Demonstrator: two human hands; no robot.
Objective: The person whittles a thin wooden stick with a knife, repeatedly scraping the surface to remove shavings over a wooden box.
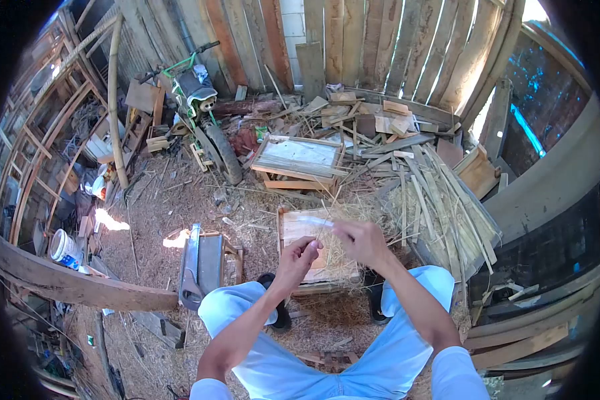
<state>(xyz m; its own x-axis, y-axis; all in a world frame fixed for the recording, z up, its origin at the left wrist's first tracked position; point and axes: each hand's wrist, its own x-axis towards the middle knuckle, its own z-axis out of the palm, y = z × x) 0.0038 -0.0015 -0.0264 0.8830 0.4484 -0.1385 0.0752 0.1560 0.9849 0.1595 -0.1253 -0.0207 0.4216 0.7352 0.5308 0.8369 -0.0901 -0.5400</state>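
Note:
My left hand is closed in a pinch above the wooden board or box between my feet; what its fingertips hold is too small to name. Close on its right, my right hand is closed round a thin, pale tool, blurred, that points left over the board. Loose straw or shavings lie on the right part of the board. A handsaw rests on a small dark-topped stool to the left of my knee.
A slatted wooden box stands ahead, with a motorbike to its left. Scrap wood and long strips pile up at the right. A white bucket is at the left, beyond a curved beam.

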